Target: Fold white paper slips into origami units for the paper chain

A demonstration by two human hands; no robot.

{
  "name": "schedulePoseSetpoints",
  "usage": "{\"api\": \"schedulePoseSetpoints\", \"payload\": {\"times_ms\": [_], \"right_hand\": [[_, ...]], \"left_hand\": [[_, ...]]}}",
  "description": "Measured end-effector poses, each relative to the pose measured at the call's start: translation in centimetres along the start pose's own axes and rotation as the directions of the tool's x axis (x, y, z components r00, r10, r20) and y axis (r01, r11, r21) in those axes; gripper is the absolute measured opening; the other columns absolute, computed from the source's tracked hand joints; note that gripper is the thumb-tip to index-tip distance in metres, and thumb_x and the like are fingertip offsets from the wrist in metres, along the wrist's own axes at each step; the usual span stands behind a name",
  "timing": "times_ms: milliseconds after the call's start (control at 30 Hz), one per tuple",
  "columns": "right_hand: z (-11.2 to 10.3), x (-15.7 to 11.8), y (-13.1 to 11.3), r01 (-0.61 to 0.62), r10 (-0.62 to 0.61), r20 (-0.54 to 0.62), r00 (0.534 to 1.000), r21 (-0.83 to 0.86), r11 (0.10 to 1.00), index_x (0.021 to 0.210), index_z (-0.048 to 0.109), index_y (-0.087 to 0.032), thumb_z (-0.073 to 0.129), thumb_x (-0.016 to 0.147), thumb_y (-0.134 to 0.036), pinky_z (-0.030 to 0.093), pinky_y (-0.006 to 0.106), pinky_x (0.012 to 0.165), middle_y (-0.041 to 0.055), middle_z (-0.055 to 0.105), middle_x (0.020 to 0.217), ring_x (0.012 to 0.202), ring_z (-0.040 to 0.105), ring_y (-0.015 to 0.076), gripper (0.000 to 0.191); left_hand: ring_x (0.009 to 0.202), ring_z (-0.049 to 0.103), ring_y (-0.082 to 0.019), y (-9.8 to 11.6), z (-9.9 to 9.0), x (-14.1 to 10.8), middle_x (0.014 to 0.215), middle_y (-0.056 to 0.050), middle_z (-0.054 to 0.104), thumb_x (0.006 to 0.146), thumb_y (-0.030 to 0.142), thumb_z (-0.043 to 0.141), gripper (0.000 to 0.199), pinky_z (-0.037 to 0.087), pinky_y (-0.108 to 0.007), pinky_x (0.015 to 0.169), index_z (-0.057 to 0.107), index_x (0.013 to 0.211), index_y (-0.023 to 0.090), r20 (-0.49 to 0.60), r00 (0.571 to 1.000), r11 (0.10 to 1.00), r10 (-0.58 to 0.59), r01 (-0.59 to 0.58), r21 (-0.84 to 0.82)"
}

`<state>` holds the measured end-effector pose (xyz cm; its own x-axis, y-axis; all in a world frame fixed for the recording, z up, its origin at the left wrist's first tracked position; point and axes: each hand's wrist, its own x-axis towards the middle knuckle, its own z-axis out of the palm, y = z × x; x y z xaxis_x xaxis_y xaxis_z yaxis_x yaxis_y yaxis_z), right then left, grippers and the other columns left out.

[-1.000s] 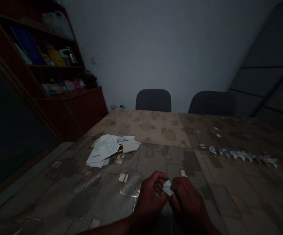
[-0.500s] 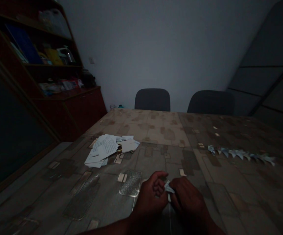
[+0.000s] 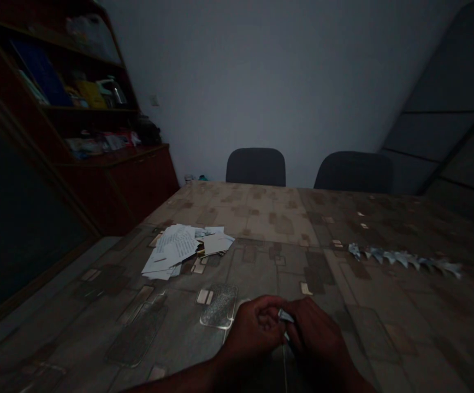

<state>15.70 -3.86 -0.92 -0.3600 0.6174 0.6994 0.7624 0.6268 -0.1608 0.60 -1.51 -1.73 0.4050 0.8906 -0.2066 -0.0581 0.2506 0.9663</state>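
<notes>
We note bare tabletop (image 3: pixel 257 218) between the stack of papers (image 3: pixel 175 248) on the left and the row of folded paper pieces (image 3: pixel 404 259) on the right; a hand could pass straight through to the far edge. There, two chair backs (image 3: pixel 255 166) (dark, rising above the edge) stand in the way. We log the near left stretch as open too (patterned cloth only).

Card pile (image 3: pixel 173 251) left on table (image 3: pixel 261 218); folded-paper row (image 3: pixel 404 258) right; chairs (image 3: pixel 255 166) behind table.
</notes>
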Motion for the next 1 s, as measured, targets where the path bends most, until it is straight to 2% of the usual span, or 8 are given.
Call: {"api": "schedulePoseSetpoints", "payload": {"times_ms": [67, 167, 267, 367, 533, 733, 933, 1000], "right_hand": [[-0.3, 0.1, 0.1, -0.048, 0.045, 0.072, 0.996, 0.041, 0.998, 0.097, 0.057, -0.017, 0.041, 0.087, -0.007, 0.045, 0.027, 0.056, 0.0036, 0.062, 0.070, 0.061, 0.058, 0.0175, 0.022], [-0.3, 0.0, 0.2, -0.117, 0.109, 0.084, 0.990, 0.101, 0.988, 0.096, 0.057, -0.018, 0.041, 0.087, -0.008, 0.047, 0.027, 0.058, 0.0032, 0.064, 0.073, 0.062, 0.059, 0.0170, 0.021], [-0.2, -0.2, 0.0, -0.183, 0.176, 0.058, 0.983, 0.151, 0.971, 0.094, 0.058, -0.019, 0.043, 0.086, -0.010, 0.048, 0.026, 0.059, 0.0020, 0.065, 0.074, 0.063, 0.061, 0.0161, 0.019], [-0.2, -0.3, -0.3, -0.258, 0.254, 0.047, 0.966, 0.189, 0.947, 0.092, 0.059, -0.020, 0.045, 0.087, -0.014, 0.049, 0.025, 0.059, 0.0015, 0.066, 0.075, 0.064, 0.063, 0.0158, 0.016], [-0.3, -0.2, -0.7, -0.340, 0.338, 0.048, 0.940, 0.224, 0.913, 0.089, 0.059, -0.022, 0.049, 0.086, -0.016, 0.049, 0.025, 0.059, 0.0004, 0.066, 0.074, 0.063, 0.063, 0.0156, 0.012], [-0.7, 0.0, -0.7, -0.266, 0.256, 0.075, 0.964, 0.199, 0.943, 0.089, 0.059, -0.021, 0.048, 0.088, -0.015, 0.048, 0.026, 0.060, 0.0014, 0.065, 0.074, 0.065, 0.062, 0.0162, 0.012], [-0.9, -0.1, -0.3, -0.186, 0.179, 0.061, 0.982, 0.157, 0.970, 0.089, 0.056, -0.020, 0.047, 0.088, -0.012, 0.044, 0.027, 0.061, 0.0011, 0.062, 0.073, 0.064, 0.058, 0.0161, 0.012], [-0.8, -0.2, -0.2, -0.170, 0.164, 0.053, 0.985, 0.148, 0.974, 0.090, 0.056, -0.020, 0.049, 0.088, -0.012, 0.044, 0.027, 0.061, 0.0013, 0.061, 0.073, 0.064, 0.057, 0.0162, 0.011]], "left_hand": [[0.063, 0.058, -0.012, -0.1, -0.2, 0.0, 0.076, -0.004, 0.065, 0.062, 0.010, 0.065, 0.037, 0.050, -0.024, 0.062, 0.067, 0.099, 0.009, 0.021, 1.000, 1.000, 0.010, -0.010, -0.009], [0.065, 0.057, -0.012, 0.4, -0.7, -0.1, 0.080, -0.005, 0.066, 0.061, 0.015, 0.073, 0.042, 0.048, -0.023, 0.063, 0.067, 0.103, 0.008, 0.064, 0.998, 0.999, 0.019, -0.017, -0.038], [0.065, 0.059, -0.013, 1.3, -1.1, -0.4, 0.078, -0.006, 0.066, 0.066, 0.032, 0.076, 0.044, 0.047, -0.024, 0.064, 0.067, 0.102, 0.008, 0.118, 0.993, 0.993, 0.027, -0.013, -0.119], [0.068, 0.060, -0.015, 2.2, -1.3, -0.7, 0.073, -0.006, 0.065, 0.078, 0.046, 0.067, 0.045, 0.047, -0.026, 0.067, 0.067, 0.100, 0.007, 0.147, 0.985, 0.991, 0.085, -0.068, -0.117], [0.072, 0.061, -0.015, 1.9, -1.2, -1.0, 0.079, -0.004, 0.066, 0.075, 0.045, 0.072, 0.042, 0.046, -0.025, 0.069, 0.067, 0.099, 0.011, 0.132, 0.987, 0.988, 0.088, -0.069, -0.141], [0.086, 0.063, -0.019, 0.9, -1.1, -1.1, 0.093, -0.008, 0.068, 0.072, 0.039, 0.076, 0.045, 0.046, -0.027, 0.077, 0.065, 0.107, 0.013, 0.159, 0.982, 0.981, 0.103, -0.074, -0.179], [0.073, 0.061, -0.017, 2.2, -1.1, -1.3, 0.078, -0.006, 0.066, 0.086, 0.045, 0.057, 0.040, 0.046, -0.029, 0.074, 0.068, 0.105, 0.011, 0.118, 0.980, 0.986, 0.159, -0.151, -0.069], [0.078, 0.061, -0.018, 2.3, -1.1, -1.3, 0.083, -0.007, 0.067, 0.085, 0.044, 0.060, 0.040, 0.046, -0.029, 0.075, 0.068, 0.106, 0.011, 0.136, 0.976, 0.984, 0.173, -0.164, -0.073]]}}
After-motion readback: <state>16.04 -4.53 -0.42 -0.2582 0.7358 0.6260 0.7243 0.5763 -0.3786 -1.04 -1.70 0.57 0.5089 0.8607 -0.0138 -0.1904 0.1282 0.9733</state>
